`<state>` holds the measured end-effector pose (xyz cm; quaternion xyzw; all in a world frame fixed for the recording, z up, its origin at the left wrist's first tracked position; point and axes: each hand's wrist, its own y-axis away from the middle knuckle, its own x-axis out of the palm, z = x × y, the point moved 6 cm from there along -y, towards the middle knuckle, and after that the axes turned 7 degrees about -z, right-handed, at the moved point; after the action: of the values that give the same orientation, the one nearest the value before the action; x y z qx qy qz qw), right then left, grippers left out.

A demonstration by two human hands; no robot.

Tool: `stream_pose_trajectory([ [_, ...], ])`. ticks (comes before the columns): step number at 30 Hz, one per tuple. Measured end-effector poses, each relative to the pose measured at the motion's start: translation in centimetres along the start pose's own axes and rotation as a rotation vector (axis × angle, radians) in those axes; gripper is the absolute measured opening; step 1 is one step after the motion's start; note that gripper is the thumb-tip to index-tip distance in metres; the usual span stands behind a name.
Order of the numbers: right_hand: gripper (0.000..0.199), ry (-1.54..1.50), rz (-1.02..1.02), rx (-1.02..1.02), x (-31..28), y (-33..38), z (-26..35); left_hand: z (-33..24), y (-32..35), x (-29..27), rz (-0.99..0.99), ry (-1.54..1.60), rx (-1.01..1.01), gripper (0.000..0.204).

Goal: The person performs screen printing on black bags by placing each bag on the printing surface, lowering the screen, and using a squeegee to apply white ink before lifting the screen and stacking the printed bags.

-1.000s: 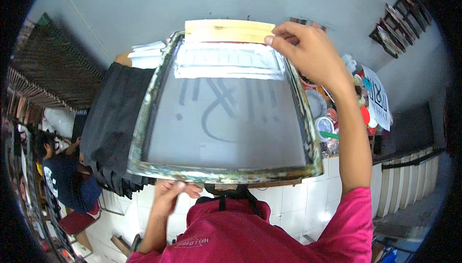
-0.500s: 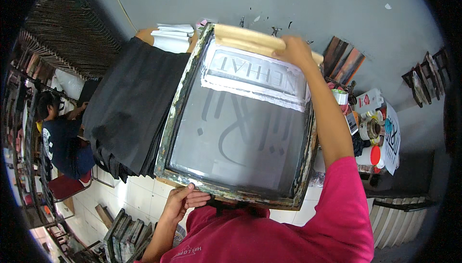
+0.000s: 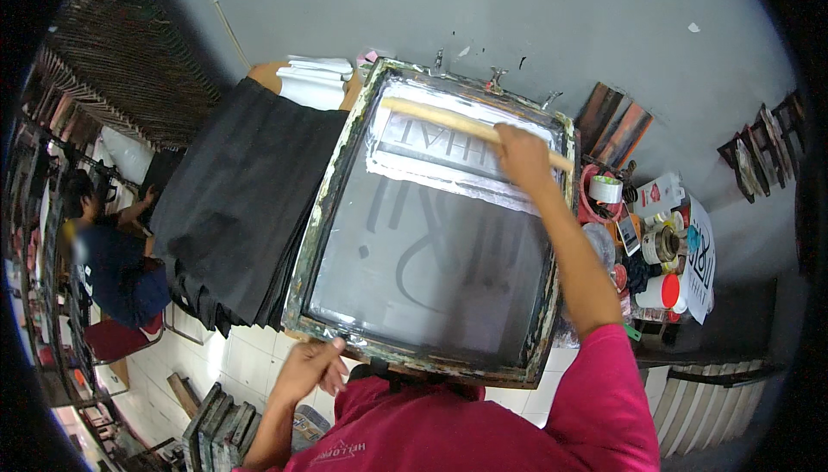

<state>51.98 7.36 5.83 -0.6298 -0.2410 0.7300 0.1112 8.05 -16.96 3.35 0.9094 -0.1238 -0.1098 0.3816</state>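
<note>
My right hand [image 3: 522, 157] is closed round a long wooden-handled squeegee [image 3: 435, 116], which lies across the upper part of a screen printing frame [image 3: 302, 273]. Beneath the squeegee, white ink [image 3: 405, 168] is spread in a band over mirrored lettering on the mesh. A larger faint curved design [image 3: 423, 282] shows on the grey mesh nearer to me. Beside the frame's near left corner, my left hand [image 3: 306, 373] holds nothing; its fingers are loosely bent and apart, with the thumb close to the frame's edge.
Left of the frame hangs a thick stack of black fabric [image 3: 241, 204], with folded white sheets [image 3: 315, 82] behind. Ink tubs and a red-lidded pot [image 3: 662, 291] crowd the right side. Several frames [image 3: 216, 429] stand on the floor. A person [image 3: 116, 256] sits at far left.
The squeegee has moved from the frame's far edge down onto the inked band, with my right hand on it. The frame's far end sits lower. My left hand has loosened from the near edge.
</note>
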Motion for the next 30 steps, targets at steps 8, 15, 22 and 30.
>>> stream_pose_trajectory([
  [8, 0.038, -0.008, 0.07, 0.083, -1.2, -5.9, -1.5, -6.3, -3.1, -3.4, -0.886, -0.312, 0.841, 0.043],
  [15, 0.057, 0.147, 0.155, 0.128, 0.2, -9.4, -0.1, -5.7, -4.0, -2.6, -0.975, -0.352, 0.785, 0.061],
  [22, 0.069, 0.131, 0.245, 0.047, 0.5, -10.3, 0.4, -5.6, -4.2, -2.2, -0.978, -0.362, 0.72, 0.069],
  [30, 0.068, 0.073, 0.336, -0.15, 0.2, -8.4, -0.1, -5.9, -5.0, -3.3, -0.915, -0.346, 0.71, 0.059],
])
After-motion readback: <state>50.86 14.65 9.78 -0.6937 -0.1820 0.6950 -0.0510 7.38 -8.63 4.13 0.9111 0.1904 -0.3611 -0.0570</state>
